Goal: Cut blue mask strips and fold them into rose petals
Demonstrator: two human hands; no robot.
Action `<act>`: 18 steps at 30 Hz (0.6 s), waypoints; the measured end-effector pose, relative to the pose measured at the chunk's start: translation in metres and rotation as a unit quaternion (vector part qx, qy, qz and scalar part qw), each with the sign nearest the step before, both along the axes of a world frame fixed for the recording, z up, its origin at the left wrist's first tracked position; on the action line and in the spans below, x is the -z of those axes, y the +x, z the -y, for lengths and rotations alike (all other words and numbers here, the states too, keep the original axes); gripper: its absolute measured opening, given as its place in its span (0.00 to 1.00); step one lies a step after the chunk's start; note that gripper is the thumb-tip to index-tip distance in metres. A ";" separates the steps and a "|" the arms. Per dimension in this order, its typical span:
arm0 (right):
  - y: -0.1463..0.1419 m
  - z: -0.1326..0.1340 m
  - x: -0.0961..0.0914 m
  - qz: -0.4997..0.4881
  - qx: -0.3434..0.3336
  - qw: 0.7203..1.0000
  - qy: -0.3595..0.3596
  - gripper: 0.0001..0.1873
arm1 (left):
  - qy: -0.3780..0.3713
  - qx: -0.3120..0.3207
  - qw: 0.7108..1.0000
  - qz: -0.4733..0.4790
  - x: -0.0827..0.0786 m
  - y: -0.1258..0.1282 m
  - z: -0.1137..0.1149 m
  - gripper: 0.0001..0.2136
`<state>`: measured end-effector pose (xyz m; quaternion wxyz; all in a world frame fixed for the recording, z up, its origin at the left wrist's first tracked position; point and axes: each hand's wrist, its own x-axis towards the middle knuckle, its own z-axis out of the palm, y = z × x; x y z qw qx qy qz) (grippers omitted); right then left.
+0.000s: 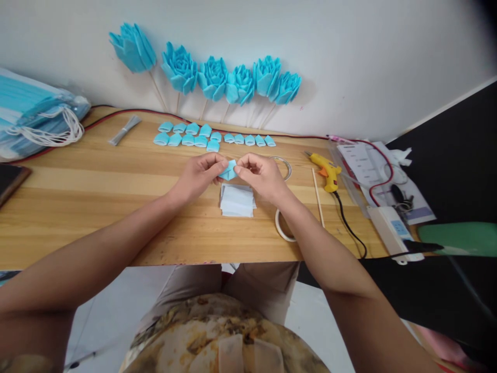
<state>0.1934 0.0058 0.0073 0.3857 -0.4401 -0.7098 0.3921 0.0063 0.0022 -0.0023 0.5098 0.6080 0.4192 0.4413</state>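
Between my two hands is a small folded piece of light-blue fabric [228, 170], held above the table. My left hand [200, 173] pinches its left side with thumb and fingers. On its right edge, my right hand [261, 173] grips with thumb and forefinger. Just below the hands lies a stack of pale fabric rectangles [237, 201]. Beyond them, several folded blue petals [188, 139] sit in two rows. Blue fabric flowers [213, 77] on thin sticks lean against the wall behind.
A yellow glue gun [329, 173], a wooden stick [318, 199] and tape rolls [285, 228] lie to the right. Farther right is a white power strip [394, 233] with cables. At left are bagged face masks [34, 111], a bundle of wire strips [125, 129] and a dark device [11, 181].
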 end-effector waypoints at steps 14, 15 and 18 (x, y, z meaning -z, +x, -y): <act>0.003 -0.001 0.000 -0.026 0.017 1.000 0.004 0.12 | -0.015 -0.008 1.000 -0.017 -0.001 0.001 0.000 0.14; 0.003 -0.001 -0.001 -0.030 0.019 0.999 0.004 0.12 | -0.017 -0.014 1.000 -0.013 -0.002 0.001 0.000 0.14; 0.003 -0.002 -0.001 -0.030 0.020 0.999 -0.001 0.11 | -0.021 -0.023 0.999 -0.008 -0.002 0.001 -0.001 0.14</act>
